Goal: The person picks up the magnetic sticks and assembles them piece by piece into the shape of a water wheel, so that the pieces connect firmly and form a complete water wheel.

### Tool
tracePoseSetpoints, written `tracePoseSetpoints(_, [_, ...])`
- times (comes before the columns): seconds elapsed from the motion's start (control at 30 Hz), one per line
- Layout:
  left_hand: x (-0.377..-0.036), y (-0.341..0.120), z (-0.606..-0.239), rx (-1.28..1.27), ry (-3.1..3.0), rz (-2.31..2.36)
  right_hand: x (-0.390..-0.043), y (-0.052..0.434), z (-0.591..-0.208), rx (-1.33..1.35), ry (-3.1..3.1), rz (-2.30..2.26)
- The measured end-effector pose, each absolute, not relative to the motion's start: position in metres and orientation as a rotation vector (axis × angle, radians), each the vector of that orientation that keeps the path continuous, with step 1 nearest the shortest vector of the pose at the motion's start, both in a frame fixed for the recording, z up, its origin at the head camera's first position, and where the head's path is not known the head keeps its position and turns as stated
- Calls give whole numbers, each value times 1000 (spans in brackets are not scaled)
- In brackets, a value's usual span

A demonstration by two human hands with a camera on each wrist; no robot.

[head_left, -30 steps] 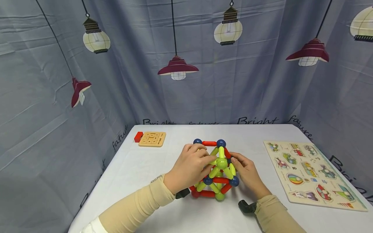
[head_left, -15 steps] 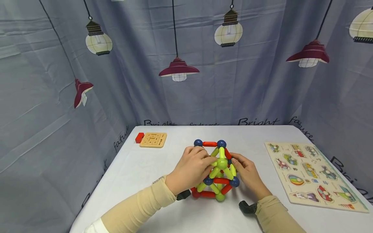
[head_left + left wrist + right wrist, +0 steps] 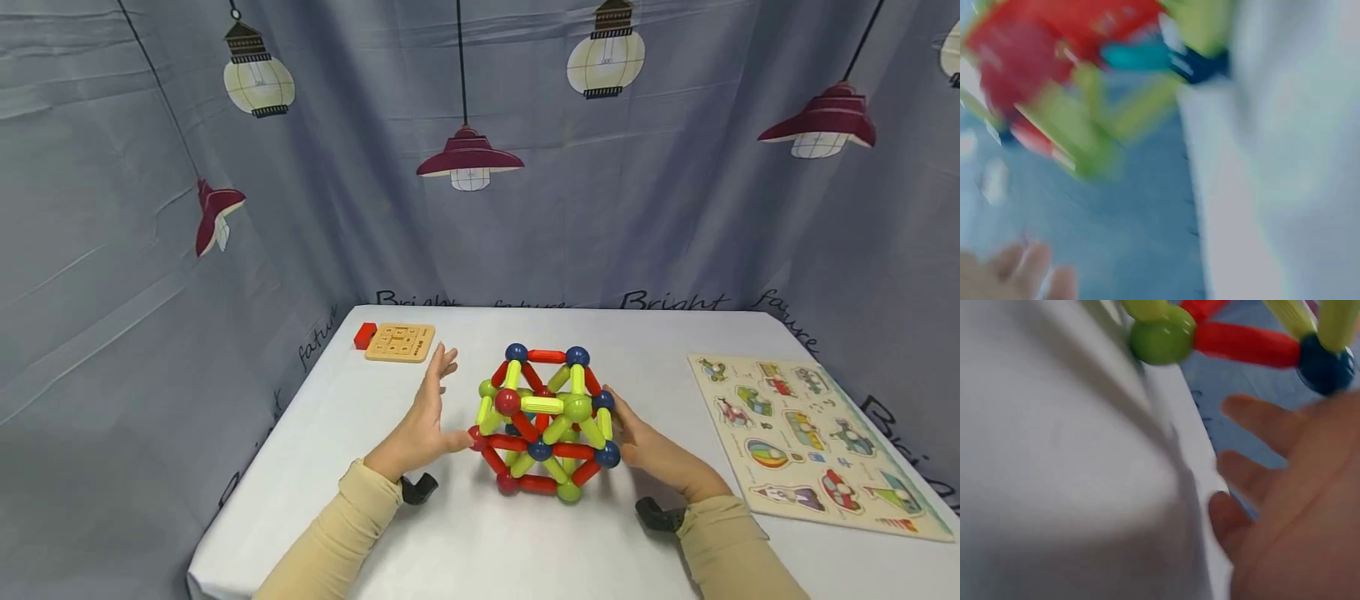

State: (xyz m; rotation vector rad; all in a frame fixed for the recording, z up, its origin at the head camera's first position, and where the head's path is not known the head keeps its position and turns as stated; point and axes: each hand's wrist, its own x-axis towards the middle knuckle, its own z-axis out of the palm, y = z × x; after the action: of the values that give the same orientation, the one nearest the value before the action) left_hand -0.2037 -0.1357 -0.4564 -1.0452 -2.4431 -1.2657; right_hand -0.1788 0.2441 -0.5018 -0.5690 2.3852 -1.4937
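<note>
A magnetic rod-and-ball structure (image 3: 542,406) stands on the white table in the head view, built from red and lime-green rods joined by blue, green and red balls. Beside its left side, my left hand (image 3: 420,427) has its fingers raised and spread. The left thumb tip is at the red ball (image 3: 477,437); whether it touches is unclear. My right hand (image 3: 654,452) is at the right side, fingertips partly hidden behind the structure. In the right wrist view, several of its fingers (image 3: 1260,422) extend loosely below a blue ball (image 3: 1326,362). The left wrist view is blurred.
A wooden number puzzle (image 3: 400,342) and a small red block (image 3: 364,336) lie at the back left of the table. To the right is a picture peg board (image 3: 817,446). Grey printed curtains (image 3: 360,225) surround the table.
My left hand has come off the structure's upper front and moved left, its fingers spreading. The right hand has shifted slightly right and lower. The head view has tilted a little.
</note>
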Motion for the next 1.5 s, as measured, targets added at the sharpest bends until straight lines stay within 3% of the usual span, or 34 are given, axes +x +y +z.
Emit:
tracePoseSetpoints(0.2, [-217, -130, -493, -996, -2888, -1309, -177, 240, -512, -599, 2498, -1239])
tracePoseSetpoints(0.5, [-218, -115, -519, -1125, -2760, -1650, -168, 212, -516, -485, 2748, -1141])
tracePoseSetpoints(1.07, [-215, -120, -521, -1116, -2783, -1501, -168, 221, -514, -507, 2759, -1055])
tracePoseSetpoints(1.5, [-218, -144, -504, -1236, -2473, -869, -171, 242, -505, -584, 2813, -1279])
